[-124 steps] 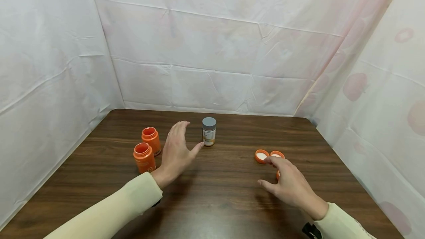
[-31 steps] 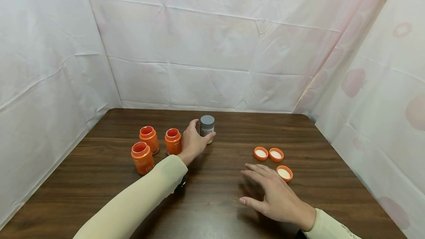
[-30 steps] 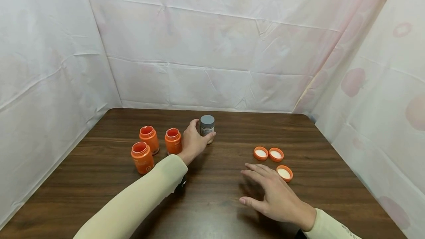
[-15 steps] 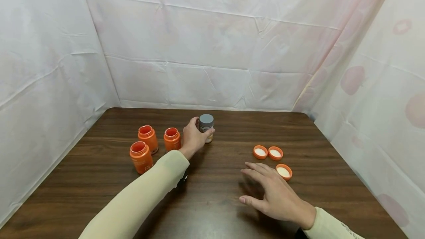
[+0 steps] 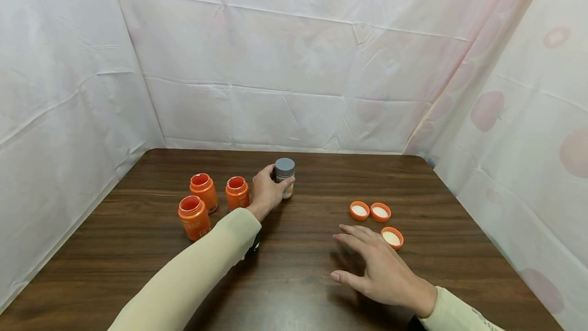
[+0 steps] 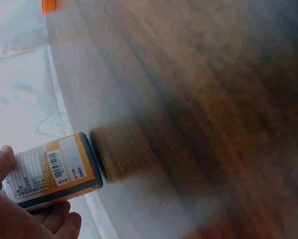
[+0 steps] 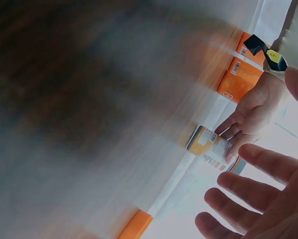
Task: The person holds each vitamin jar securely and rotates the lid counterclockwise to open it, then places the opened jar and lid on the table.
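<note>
My left hand (image 5: 269, 188) grips a small bottle (image 5: 286, 184) with a grey screw cap, thumb on one side and fingers on the other. In the left wrist view the printed label of the bottle (image 6: 54, 172) shows a barcode, and its base is right at the tabletop. To the left of that hand stand three orange jars without lids: one at the front (image 5: 195, 225), one behind (image 5: 205, 195), one nearest the hand (image 5: 237, 195). My right hand (image 5: 378, 269) hovers low over the table, fingers spread and holding nothing, close to the orange lids (image 5: 391, 244).
Three orange lids lie with their white insides up on the right, two side by side, such as the left one (image 5: 359, 217), and one nearer me. The dark wooden table (image 5: 294, 280) is enclosed by pale printed curtains (image 5: 285, 65).
About four seconds ago the left hand was open beside the capped bottle; now it grips it. The right hand has drawn slightly left, away from the lids. Over the last second little has moved.
</note>
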Tool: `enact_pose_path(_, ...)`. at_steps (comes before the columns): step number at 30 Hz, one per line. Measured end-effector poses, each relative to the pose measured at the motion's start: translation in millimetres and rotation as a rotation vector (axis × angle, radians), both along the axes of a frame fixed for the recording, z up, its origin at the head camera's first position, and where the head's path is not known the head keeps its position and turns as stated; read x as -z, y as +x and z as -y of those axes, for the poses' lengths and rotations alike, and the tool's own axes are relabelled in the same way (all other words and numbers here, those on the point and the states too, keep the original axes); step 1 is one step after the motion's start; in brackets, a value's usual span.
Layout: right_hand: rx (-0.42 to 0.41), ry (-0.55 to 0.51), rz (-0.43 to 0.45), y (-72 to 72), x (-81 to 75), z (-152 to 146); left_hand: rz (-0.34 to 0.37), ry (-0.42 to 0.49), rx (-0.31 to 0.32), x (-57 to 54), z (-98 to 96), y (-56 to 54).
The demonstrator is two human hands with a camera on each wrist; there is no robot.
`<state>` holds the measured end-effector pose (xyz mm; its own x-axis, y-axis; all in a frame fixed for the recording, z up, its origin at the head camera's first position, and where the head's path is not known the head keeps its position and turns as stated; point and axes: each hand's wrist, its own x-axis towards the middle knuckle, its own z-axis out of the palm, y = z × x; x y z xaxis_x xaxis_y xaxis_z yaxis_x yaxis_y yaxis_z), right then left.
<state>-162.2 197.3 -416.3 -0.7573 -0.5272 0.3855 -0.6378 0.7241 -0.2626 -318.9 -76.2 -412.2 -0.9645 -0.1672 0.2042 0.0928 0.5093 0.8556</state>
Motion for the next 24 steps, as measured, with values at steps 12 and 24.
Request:
enact_pose_path(12, 0.008, 0.001, 0.009, -1.0, -1.7, 0.3, -0.085, 0.091, 0.037, -6.0, -2.5, 14.7)
enact_pose_path(24, 0.004, 0.0, 0.01, 0.0, -2.6, 0.8, -0.126, 0.113, 0.067, -7.5, -3.3, 34.1)
